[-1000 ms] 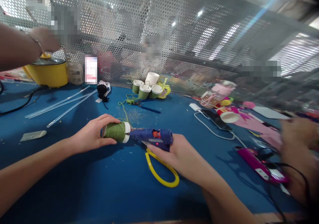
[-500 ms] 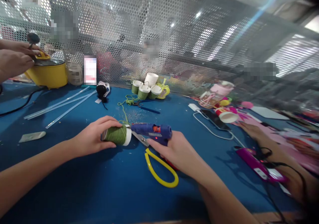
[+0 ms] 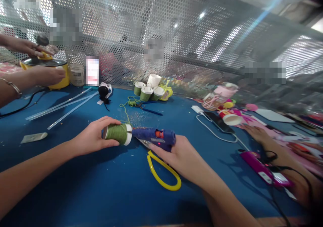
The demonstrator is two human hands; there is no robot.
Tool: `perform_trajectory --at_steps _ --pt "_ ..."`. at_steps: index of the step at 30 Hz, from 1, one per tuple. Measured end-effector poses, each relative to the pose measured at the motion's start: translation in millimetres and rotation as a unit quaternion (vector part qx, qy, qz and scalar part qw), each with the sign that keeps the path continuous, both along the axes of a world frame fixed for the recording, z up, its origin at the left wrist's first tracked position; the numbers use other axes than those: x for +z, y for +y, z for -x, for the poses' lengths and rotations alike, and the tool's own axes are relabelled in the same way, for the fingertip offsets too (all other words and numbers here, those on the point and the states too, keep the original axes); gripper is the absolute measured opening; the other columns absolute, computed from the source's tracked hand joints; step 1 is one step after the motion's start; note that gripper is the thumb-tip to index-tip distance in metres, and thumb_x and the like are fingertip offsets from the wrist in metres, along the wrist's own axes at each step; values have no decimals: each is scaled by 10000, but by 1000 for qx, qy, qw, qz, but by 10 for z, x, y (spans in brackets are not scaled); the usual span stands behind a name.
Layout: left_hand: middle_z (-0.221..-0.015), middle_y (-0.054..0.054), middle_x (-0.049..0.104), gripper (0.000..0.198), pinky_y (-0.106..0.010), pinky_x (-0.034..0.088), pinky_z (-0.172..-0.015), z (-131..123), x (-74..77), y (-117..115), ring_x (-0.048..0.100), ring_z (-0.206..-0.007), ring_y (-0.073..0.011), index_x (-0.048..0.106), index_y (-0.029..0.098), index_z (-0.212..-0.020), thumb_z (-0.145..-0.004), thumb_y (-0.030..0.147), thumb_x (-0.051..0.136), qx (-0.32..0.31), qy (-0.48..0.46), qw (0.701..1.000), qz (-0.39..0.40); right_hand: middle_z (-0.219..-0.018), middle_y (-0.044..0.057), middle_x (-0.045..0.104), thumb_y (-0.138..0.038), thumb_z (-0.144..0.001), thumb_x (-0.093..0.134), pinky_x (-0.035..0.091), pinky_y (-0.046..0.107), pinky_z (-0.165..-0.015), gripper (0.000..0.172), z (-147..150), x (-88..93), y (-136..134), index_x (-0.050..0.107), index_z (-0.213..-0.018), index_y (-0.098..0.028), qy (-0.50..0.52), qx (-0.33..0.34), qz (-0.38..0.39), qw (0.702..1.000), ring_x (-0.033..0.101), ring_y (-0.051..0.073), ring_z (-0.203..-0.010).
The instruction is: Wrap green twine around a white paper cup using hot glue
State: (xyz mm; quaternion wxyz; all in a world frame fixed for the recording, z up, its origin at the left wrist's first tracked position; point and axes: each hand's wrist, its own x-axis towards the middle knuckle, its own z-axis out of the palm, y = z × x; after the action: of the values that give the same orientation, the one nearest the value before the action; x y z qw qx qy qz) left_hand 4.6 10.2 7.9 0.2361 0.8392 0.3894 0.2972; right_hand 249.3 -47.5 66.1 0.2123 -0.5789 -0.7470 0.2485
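Observation:
My left hand (image 3: pixel 97 136) is closed around a white paper cup wrapped in green yarn (image 3: pixel 116 134), which lies on its side with its white end to the right. A blue hot glue gun (image 3: pixel 151 135) with a small red light is gripped in my right hand (image 3: pixel 179 153). Its nozzle points left and meets the cup near the white edge; whether they touch I cannot tell. Scissors with yellow handles (image 3: pixel 164 176) lie on the table below the gun, partly hidden by it. Loose green yarn (image 3: pixel 126 112) runs from the cup up to a small tangle.
Several yarn-wrapped cups (image 3: pixel 146 93) stand at the back near blue-handled pliers (image 3: pixel 151 111). Clear glue sticks (image 3: pixel 63 107) and black yarn (image 3: pixel 104 93) lie left. Another person's hands are at a yellow pot (image 3: pixel 60 82). A phone (image 3: pixel 219 122) and purple power strip (image 3: pixel 262 169) lie right.
The wrapped cup has turned slightly in my left hand, and the glue gun stays at its edge. The other person's one hand has moved right across the front of the yellow pot.

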Motion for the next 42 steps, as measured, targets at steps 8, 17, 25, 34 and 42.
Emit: perform_trajectory --at_steps 8,17,25,34,42 --pt "-1069 -82 618 540 -412 483 -803 -9 4 15 602 -907 -250 520 172 -1117 -673 446 658 42 -56 989 127 -722 29 674 -307 -798 530 473 251 -574 214 2 28 -32 655 -858 -143 -16 6 6 1000 598 171 -650" --pt "-1088 -65 582 429 -382 467 -847 -5 15 -11 567 -984 -234 529 216 -1095 -720 384 649 9 -27 1000 10 -769 51 691 -315 -796 539 501 283 -639 246 -8 -7 -7 666 -933 -154 13 -2 -13 1000 618 196 -694" --pt "-1148 -91 530 400 -368 453 -890 -1 -10 -42 531 -1048 -236 497 213 -1132 -769 321 627 -36 -2 997 -62 -650 6 660 -335 -778 553 452 232 -535 208 25 23 6 664 -779 -159 7 -24 -53 998 571 149 -577" --pt "-1201 -92 487 406 -365 424 -952 -20 -61 -83 489 -1116 -228 462 223 -1184 -804 268 598 -74 14 991 -113 -466 -26 536 -362 -762 557 379 217 -432 276 23 8 52 516 -556 -183 10 -39 -32 999 467 104 -437" --pt "-1211 -115 480 380 -403 435 -942 -71 -87 -93 490 -1114 -239 470 195 -1171 -807 228 575 -67 32 990 -122 -475 -23 549 -362 -687 657 408 212 -445 239 -262 64 227 543 -614 -165 117 -140 9 983 508 99 -434"
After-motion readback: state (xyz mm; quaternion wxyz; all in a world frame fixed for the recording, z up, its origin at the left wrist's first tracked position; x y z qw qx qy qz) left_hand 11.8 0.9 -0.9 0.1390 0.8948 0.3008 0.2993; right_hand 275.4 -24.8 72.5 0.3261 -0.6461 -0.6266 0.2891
